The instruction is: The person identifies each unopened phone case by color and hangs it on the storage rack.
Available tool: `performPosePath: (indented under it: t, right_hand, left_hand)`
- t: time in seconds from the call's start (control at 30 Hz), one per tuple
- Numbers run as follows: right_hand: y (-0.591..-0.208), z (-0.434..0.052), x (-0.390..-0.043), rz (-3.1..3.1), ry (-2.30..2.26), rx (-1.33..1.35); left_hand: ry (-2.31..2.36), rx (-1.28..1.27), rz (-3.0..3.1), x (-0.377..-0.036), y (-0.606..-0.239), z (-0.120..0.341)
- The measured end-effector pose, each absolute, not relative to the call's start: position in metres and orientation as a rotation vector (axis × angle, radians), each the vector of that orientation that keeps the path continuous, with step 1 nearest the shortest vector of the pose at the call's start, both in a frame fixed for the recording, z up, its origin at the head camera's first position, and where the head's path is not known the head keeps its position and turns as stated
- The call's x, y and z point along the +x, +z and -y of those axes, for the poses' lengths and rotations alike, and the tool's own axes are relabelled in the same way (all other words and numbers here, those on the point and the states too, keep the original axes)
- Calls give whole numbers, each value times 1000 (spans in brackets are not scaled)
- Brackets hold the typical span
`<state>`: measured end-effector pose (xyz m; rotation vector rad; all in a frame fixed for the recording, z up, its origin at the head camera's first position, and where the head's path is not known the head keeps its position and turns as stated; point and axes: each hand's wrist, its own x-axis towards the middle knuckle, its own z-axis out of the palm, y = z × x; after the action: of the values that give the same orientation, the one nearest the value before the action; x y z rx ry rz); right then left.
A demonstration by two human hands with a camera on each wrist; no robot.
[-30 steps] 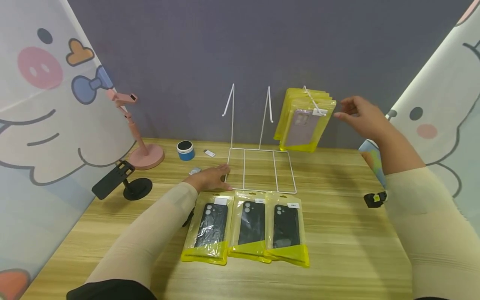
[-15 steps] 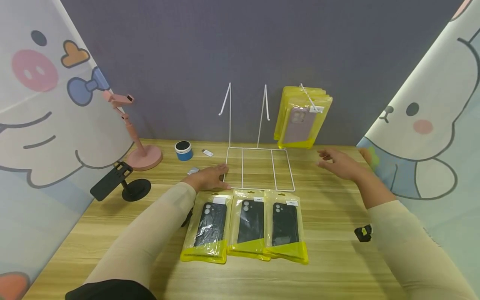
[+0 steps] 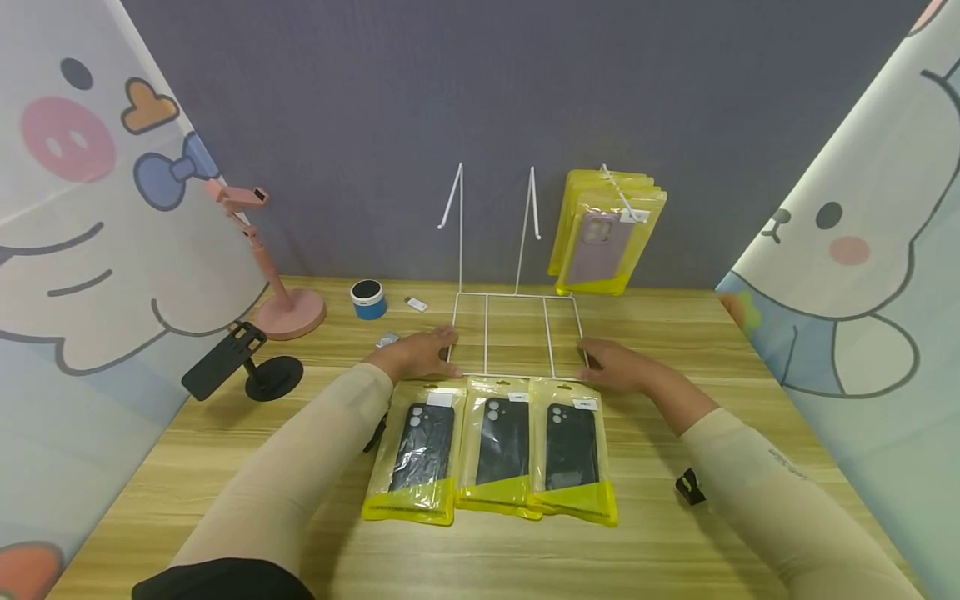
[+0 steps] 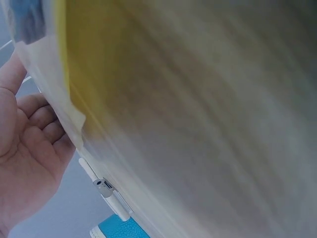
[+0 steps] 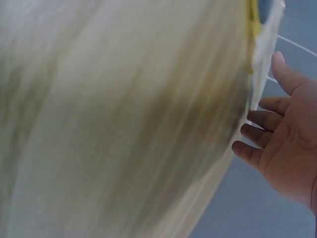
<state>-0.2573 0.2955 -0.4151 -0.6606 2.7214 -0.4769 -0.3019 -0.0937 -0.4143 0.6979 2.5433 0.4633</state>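
- So, both hands are down at the white wire rack (image 3: 517, 333) on the wooden table (image 3: 675, 542): left hand (image 3: 416, 357) rests at its front left corner, right hand (image 3: 618, 367) at the front right corner. Fingers look relaxed and fairly straight, touching the wire base rather than wrapped around it, as far as I can tell.
- Progress, my guess: one hook of the rack carries a bunch of yellow packs (image 3: 607, 233) with a pinkish case in front. The other two hooks (image 3: 491, 200) are bare.
- Three yellow packs with dark phone cases (image 3: 495, 446) lie flat in a row just in front of the rack, apparently not hung yet.
- Labels: each flat pack has a small white sticker near the top, too tiny to read. No brand visible.
- Wrist views are mostly blur, just palm and loose fingers.
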Motion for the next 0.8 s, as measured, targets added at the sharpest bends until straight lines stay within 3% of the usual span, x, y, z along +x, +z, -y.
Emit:
performPosePath:
  t: [0.57, 0.8]
  right_hand:
    - [-411, -278, -256, -2643, -245, -553]
    - [-411, -280, -260, -2617, -226, -538]
  left_hand:
    - [654, 615, -2479, -302, -414, 103]
    - [563, 692, -2629, -292, -404, 120]
